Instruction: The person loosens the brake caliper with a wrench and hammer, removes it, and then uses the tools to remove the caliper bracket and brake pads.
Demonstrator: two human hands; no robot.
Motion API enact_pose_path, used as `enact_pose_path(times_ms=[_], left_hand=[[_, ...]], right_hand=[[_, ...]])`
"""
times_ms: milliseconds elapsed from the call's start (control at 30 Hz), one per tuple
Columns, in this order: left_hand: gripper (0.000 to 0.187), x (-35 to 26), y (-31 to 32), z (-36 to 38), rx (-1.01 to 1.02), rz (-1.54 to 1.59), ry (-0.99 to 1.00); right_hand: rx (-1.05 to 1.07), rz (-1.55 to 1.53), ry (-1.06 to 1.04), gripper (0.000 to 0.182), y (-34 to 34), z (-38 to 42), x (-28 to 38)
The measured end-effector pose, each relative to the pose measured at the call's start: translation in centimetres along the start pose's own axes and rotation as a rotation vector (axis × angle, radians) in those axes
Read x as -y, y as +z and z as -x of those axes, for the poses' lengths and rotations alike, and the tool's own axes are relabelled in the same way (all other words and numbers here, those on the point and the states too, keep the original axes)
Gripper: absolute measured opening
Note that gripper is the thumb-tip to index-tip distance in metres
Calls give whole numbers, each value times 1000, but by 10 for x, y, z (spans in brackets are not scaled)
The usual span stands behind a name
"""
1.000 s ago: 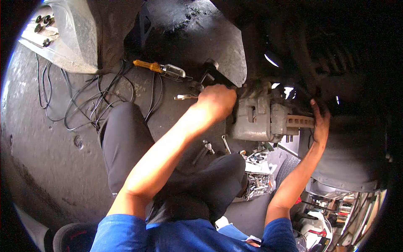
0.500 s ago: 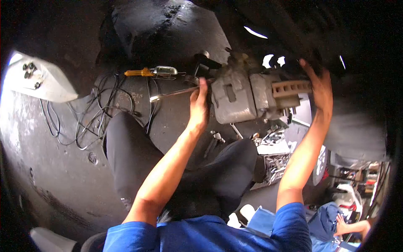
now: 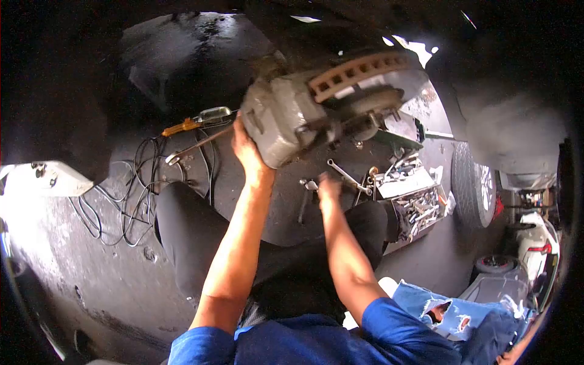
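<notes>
Touching the grey caliper (image 3: 274,118) at the edge of the brake disc (image 3: 359,73), the left hand (image 3: 246,147) has a wrench (image 3: 198,146) jutting beside it; the right hand (image 3: 329,187) hovers near a spanner (image 3: 348,176); through blur and overlap, I cannot tell whether either grips anything

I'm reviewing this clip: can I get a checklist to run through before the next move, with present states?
1. Left hand at the caliper: ok, though its fingers are partly hidden.
2. Wrench by that hand, seated on a bolt: cannot tell; its far end is hidden.
3. Right hand clear of the disc: ok, it is lower, near the spare wrench.
4. Right hand gripping a tool: cannot tell, blurred.
5. Cables well away from the left knee: not ok, loops lie close beside it.
</notes>
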State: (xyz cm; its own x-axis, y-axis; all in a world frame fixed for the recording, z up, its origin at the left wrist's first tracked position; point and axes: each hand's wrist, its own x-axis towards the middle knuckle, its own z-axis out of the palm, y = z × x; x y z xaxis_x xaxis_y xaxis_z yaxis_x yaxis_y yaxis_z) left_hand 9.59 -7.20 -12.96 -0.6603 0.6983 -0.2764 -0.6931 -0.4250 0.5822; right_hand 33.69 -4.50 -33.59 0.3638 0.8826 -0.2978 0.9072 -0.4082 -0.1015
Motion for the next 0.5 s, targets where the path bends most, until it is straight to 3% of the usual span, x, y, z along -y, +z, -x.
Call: enact_pose_path(times_ms=[33, 67, 100, 167, 200, 233, 267, 333, 400, 433, 500], left_hand=[[48, 10, -7, -8, 51, 3, 92], [49, 6, -3, -3, 38, 77, -7], [49, 9, -7, -7, 52, 76, 14], [50, 4, 2, 4, 80, 72, 61], [47, -3, 12, 14, 62, -150, 188], [43, 15, -14, -10, 126, -82, 142], [42, 12, -7, -3, 89, -162, 161], [42, 18, -18, -9, 189, -33, 140], [43, 12, -7, -5, 220, -674, 594], [43, 6, 4, 4, 240, -462, 477], [44, 22, -36, -21, 361, -778, 689]], right_hand=[[37, -321, 243, 85, 25, 25, 1], [108, -177, 200, 85, 30, 34, -1], [185, -31, 159, 84, 32, 41, -4], [321, -87, 30, 77, 25, 24, -13], [381, -121, -36, 74, 21, 16, -16], [350, -159, -4, 71, 22, 16, -16], [317, -195, 29, 67, 29, 20, -16], [184, -198, 95, 54, 59, 30, -12], [159, -366, 183, 57, 43, 36, -4], [158, -479, 252, 56, 25, 34, 2], [132, -867, 286, 54, 17, 4, 5]])
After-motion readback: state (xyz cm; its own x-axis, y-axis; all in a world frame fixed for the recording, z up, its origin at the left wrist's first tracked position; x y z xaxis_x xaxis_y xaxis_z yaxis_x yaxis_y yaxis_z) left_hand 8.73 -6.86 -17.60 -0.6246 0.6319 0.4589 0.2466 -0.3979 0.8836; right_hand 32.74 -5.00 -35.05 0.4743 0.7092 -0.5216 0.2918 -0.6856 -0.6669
